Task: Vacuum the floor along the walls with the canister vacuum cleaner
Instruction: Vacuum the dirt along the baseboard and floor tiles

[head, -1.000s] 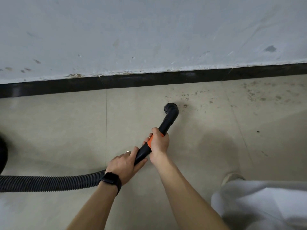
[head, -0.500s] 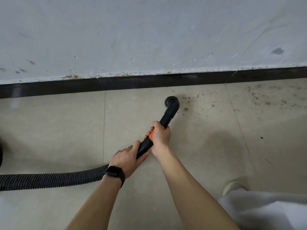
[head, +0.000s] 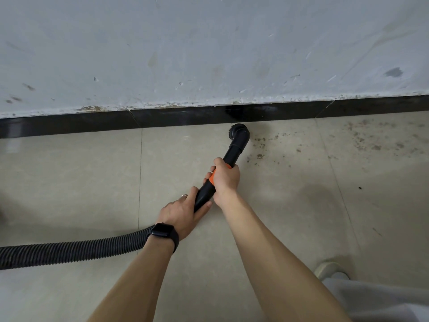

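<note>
A black vacuum wand with an orange collar ends in a round brush nozzle [head: 240, 133] that sits on the beige tiled floor [head: 290, 205] right at the black baseboard [head: 185, 116]. My right hand [head: 225, 178] grips the wand at the orange collar. My left hand [head: 180, 213], with a ring and a black watch, holds the lower end of the wand where the ribbed black hose [head: 69, 249] joins. The hose runs off the left edge. Dark crumbs of dirt [head: 260, 147] lie on the floor just right of the nozzle. The canister is out of view.
A scuffed pale wall [head: 209, 54] rises above the baseboard. More dirt specks [head: 371, 140] spread along the floor to the right. My shoe [head: 329, 270] and a light trouser leg [head: 383, 300] show at the lower right.
The nozzle has moved away from me, from the open tile up to the baseboard. Both hands went with it, and the dirt patch now lies to its right.
</note>
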`<state>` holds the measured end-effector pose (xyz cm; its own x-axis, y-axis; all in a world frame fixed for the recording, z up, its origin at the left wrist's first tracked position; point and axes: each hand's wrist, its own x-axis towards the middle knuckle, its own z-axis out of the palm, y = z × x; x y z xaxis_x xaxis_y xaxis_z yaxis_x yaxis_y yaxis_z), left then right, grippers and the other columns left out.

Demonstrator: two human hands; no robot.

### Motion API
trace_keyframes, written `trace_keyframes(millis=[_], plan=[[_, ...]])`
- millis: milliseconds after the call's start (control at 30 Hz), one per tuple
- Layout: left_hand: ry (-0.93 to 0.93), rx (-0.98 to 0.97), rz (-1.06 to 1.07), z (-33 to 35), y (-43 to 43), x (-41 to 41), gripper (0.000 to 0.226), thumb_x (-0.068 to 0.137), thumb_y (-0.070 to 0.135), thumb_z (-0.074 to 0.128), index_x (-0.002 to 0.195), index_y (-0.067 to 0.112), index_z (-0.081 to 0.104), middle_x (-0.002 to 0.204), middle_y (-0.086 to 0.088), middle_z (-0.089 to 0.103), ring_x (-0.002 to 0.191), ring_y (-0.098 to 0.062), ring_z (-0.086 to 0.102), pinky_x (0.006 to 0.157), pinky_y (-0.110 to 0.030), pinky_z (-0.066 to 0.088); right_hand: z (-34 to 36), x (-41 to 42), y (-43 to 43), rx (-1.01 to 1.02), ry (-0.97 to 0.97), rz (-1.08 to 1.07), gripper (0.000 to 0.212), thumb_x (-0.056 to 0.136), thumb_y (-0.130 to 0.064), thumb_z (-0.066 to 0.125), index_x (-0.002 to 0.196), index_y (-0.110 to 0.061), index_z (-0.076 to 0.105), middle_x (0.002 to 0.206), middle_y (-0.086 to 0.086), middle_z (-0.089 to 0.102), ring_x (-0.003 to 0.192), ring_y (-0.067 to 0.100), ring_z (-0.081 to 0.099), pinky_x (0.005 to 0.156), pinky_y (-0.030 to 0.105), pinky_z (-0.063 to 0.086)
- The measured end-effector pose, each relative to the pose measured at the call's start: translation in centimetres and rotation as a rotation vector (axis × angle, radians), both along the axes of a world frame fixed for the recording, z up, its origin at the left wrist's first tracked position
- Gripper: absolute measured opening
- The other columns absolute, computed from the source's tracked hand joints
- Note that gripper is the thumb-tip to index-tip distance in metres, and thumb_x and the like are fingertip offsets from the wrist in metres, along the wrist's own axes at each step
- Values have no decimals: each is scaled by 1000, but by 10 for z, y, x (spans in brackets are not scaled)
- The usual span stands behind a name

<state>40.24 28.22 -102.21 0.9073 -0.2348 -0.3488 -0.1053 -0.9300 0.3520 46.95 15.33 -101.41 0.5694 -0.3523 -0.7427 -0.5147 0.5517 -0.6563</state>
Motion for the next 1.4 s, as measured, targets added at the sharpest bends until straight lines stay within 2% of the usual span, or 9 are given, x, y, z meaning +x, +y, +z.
trace_keyframes(millis=[167, 267, 533, 767, 933, 1033, 1167, 1267, 1400], plan=[[30, -15, -3, 3, -8, 12, 42, 91, 71, 29, 97, 29, 29, 77, 5, 55, 65, -24, 60, 59, -35, 49, -2, 12, -7, -17, 5, 3, 12, 89, -11, 57, 101, -10, 53, 65, 1, 54, 43, 15, 49, 48, 31, 50], [37, -32, 16, 3, -7, 18, 41, 91, 71, 30, 95, 31, 28, 76, 5, 55, 64, -23, 58, 55, -33, 44, 0, 17, -5, -14, 0, 8, 9, 90, -10, 57, 98, -11, 52, 63, 0, 54, 42, 15, 48, 47, 30, 50], [3, -96, 90, 0, 11, 17, 48, 78, 83, 17, 86, 36, 24, 65, 8, 53, 51, -9, 49, 45, -27, 29, 2, 22, 14, -5, 2, 39, 15, 90, -13, 58, 103, -11, 50, 63, 1, 55, 41, 14, 51, 48, 30, 50], [-26, -81, 142, 2, 30, 3, 54, 75, 87, 15, 86, 35, 25, 59, 9, 53, 48, -9, 48, 45, -27, 29, 7, 14, 38, -17, 19, 71, 15, 93, -15, 59, 103, -11, 47, 70, 3, 57, 40, 13, 51, 47, 28, 50], [-37, -26, 60, 10, 48, -14, 54, 75, 86, 12, 85, 34, 25, 58, 9, 51, 48, -7, 47, 45, -26, 29, 11, -15, 50, 13, 26, 26, 19, 92, -14, 57, 109, -9, 50, 71, 4, 58, 40, 12, 51, 46, 27, 50], [-14, 24, -26, 14, 52, -33, 52, 78, 84, 12, 89, 35, 27, 64, 11, 53, 51, -8, 49, 47, -27, 34, 10, -42, 49, 27, 39, -51, 18, 91, -12, 56, 108, -7, 51, 69, 4, 56, 42, 14, 50, 46, 28, 49], [-13, 73, -166, 15, 60, -58, 52, 84, 80, 17, 103, 35, 33, 84, 12, 60, 71, -17, 63, 63, -32, 50, 7, -86, 51, 65, 27, -159, 14, 88, -9, 57, 101, -8, 52, 63, 2, 54, 46, 18, 50, 50, 32, 50], [-41, 107, -268, 15, 64, -66, 52, 87, 78, 21, 108, 33, 35, 89, 9, 62, 77, -21, 65, 62, -31, 47, 4, -106, 49, 83, 8, -230, 14, 89, -7, 58, 101, -9, 51, 59, -1, 53, 47, 19, 50, 50, 32, 51], [-48, 121, -329, 17, 58, -69, 53, 87, 77, 21, 108, 31, 37, 88, 7, 61, 77, -23, 64, 62, -33, 45, 3, -114, 41, 109, 8, -267, 15, 89, -6, 58, 101, -10, 50, 59, -1, 51, 45, 20, 49, 49, 32, 49]])
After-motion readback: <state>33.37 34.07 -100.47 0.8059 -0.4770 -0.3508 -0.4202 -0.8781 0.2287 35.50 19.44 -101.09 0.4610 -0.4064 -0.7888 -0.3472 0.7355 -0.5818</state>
